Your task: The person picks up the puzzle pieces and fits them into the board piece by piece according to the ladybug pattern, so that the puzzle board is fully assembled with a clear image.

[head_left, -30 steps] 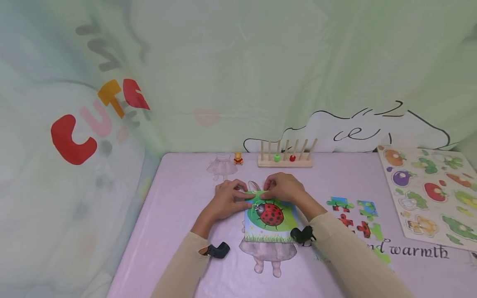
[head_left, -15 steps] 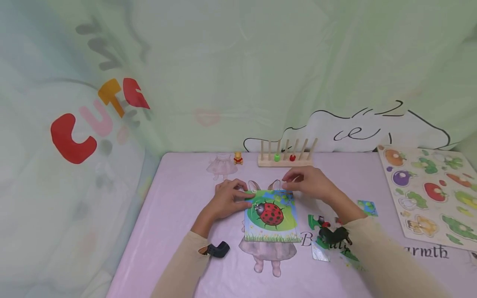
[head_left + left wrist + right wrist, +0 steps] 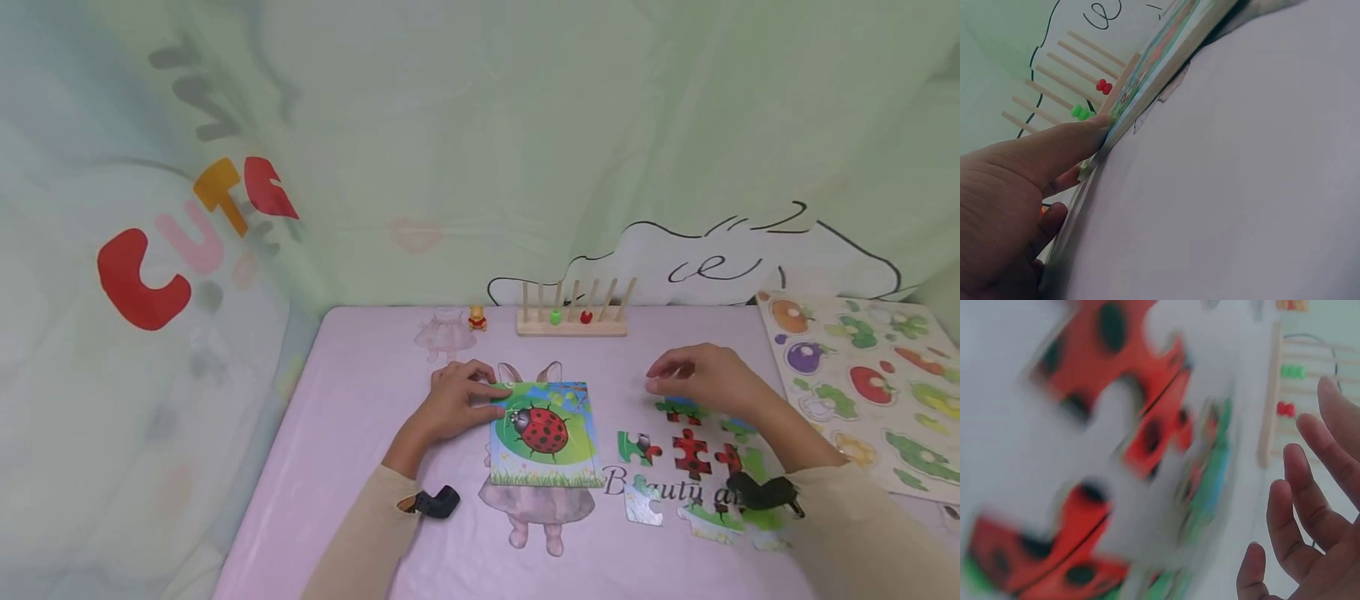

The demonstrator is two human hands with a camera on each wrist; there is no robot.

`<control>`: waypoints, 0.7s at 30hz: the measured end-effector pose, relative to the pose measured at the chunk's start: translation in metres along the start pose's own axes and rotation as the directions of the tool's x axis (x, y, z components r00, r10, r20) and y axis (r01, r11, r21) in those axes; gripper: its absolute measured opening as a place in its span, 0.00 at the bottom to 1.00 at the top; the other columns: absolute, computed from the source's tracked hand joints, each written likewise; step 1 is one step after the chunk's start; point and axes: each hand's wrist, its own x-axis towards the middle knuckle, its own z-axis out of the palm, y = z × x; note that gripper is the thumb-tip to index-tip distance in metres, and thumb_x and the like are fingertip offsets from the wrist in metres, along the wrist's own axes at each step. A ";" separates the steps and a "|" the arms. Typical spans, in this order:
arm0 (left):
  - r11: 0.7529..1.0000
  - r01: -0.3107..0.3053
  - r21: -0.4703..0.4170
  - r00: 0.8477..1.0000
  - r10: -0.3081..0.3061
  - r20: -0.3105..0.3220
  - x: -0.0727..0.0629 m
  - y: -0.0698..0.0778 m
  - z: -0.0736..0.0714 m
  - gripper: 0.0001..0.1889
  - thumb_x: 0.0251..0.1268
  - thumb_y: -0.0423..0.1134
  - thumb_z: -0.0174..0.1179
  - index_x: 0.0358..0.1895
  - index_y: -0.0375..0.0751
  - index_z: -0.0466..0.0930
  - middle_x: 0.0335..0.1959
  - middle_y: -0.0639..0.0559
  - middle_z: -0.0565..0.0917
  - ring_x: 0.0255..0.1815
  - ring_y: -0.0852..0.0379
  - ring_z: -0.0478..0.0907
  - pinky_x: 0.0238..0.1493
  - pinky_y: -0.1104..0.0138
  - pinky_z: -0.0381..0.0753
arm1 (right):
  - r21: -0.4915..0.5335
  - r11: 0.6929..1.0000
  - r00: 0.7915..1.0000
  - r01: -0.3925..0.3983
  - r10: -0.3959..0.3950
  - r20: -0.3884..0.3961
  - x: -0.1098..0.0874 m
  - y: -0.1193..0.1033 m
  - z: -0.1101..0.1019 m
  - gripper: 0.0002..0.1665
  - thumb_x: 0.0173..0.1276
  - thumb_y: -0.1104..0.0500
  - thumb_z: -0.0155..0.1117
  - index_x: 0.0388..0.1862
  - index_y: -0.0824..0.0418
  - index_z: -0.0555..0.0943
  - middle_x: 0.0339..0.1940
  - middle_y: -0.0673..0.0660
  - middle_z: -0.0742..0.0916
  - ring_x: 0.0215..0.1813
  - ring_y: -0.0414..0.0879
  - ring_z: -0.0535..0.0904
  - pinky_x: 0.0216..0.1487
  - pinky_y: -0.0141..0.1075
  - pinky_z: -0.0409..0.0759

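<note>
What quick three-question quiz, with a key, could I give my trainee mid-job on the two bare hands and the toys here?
1. Pick one, left or right: which hand touches the square board printed with a red, black-spotted ladybug?
2. True or false: the right hand pinches a flat red-and-green jigsaw piece.
3. Open: what sits on the pegs of the pale wooden peg rack?

Key:
1. The left hand, at the board's upper-left corner in the head view.
2. False; no piece shows in the fingers of the right hand.
3. Green beads and red beads.
</note>
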 end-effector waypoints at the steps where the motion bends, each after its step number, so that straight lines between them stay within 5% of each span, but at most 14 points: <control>1: 1.000 0.001 0.002 1.000 -0.001 0.000 0.000 0.000 0.000 0.19 0.63 0.55 0.70 0.57 0.62 0.87 0.58 0.60 0.78 0.59 0.55 0.69 0.64 0.47 0.58 | -0.008 1.000 1.000 -0.003 0.003 0.001 -0.002 0.004 0.000 0.16 0.65 0.45 0.74 0.44 0.53 0.89 0.37 0.49 0.88 0.41 0.47 0.76 0.38 0.37 0.73; 21: 1.000 0.005 -0.028 1.000 -0.005 0.003 -0.001 0.001 0.000 0.19 0.63 0.54 0.71 0.57 0.62 0.87 0.57 0.59 0.78 0.59 0.55 0.68 0.66 0.46 0.57 | -0.017 0.999 0.998 -0.039 0.040 0.050 -0.013 0.048 0.000 0.21 0.57 0.45 0.80 0.42 0.56 0.88 0.37 0.51 0.87 0.39 0.47 0.74 0.35 0.37 0.73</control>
